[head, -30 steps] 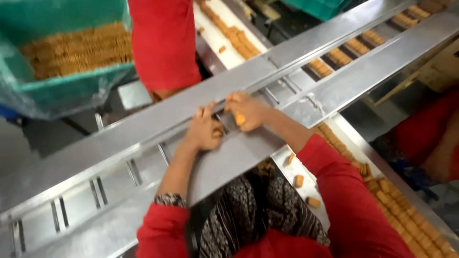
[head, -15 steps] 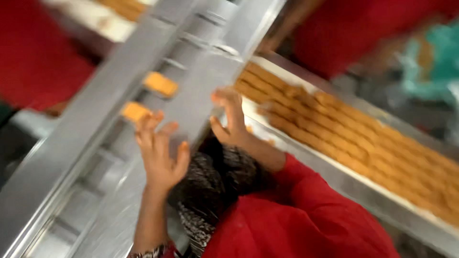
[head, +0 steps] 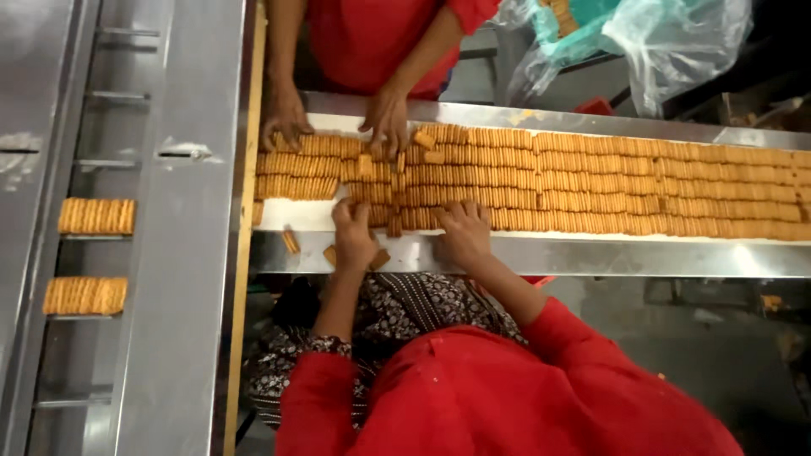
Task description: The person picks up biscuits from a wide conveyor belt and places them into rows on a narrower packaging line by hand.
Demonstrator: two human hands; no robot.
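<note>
Pressing spread left hand [head: 353, 235] and right hand [head: 463, 234] on biscuit rows [head: 591, 181] at conveyor belt [head: 591, 253] near edge; we risk nudging loose biscuits [head: 291, 241] off.

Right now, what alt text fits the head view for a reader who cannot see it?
Left hand and right hand press on rows of biscuits on a belt. Across it, another person's hands touch the same rows.
</note>
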